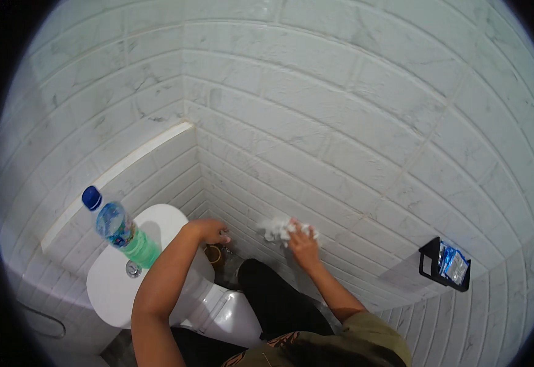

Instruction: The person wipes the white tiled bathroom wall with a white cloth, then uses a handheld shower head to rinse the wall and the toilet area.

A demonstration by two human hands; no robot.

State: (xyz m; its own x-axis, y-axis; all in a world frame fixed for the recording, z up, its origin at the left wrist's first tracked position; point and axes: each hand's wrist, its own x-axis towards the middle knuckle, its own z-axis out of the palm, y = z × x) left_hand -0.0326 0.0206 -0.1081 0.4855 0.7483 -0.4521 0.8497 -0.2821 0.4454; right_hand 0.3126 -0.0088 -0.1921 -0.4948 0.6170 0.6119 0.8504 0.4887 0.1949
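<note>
My right hand (304, 246) presses a crumpled white wad (276, 230), like tissue or cloth, against the white tiled wall (340, 183). Its fingers bend over the wad's right part. My left hand (209, 230) hovers beyond the toilet tank's right edge, near the wall corner. Its fingers curl loosely with a small gap at the thumb, and I make out nothing held. Upright on the white tank lid (109, 287) stands a clear plastic bottle (123, 235) with a blue cap and green liquid inside.
A round flush button (133, 269) sits in the lid beside the bottle. The toilet seat (230, 315) is by my dark-clothed leg (273, 300). A black wall holder (444, 264) with blue packets is on the right. A tiled ledge (126, 162) runs behind the tank.
</note>
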